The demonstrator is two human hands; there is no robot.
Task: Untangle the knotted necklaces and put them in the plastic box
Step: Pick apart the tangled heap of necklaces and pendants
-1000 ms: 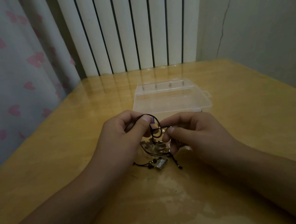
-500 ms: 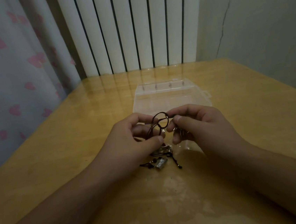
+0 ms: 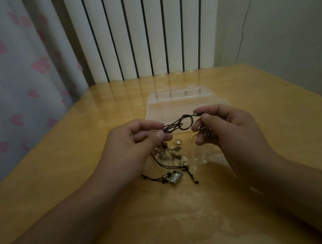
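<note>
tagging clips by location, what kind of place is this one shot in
Most likely a room in a home, perhaps a bedroom. A white column radiator stands against the wall, a curtain with pink hearts hangs beside it, and the work is done on a small glossy wooden table.

Glossy wooden table (image 3: pixel 81 170); clear plastic box (image 3: pixel 174 108); dark cord necklace (image 3: pixel 180 123).

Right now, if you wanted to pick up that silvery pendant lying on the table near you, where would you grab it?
Probably by the dark cord just left of the silvery pendant, coming from above. The pendant lies flat on the table, leaving little edge to pinch, while the thin cord arcs out from it with bare table around. Both the left hand and right hand are busy pinching the looped cord.
</note>
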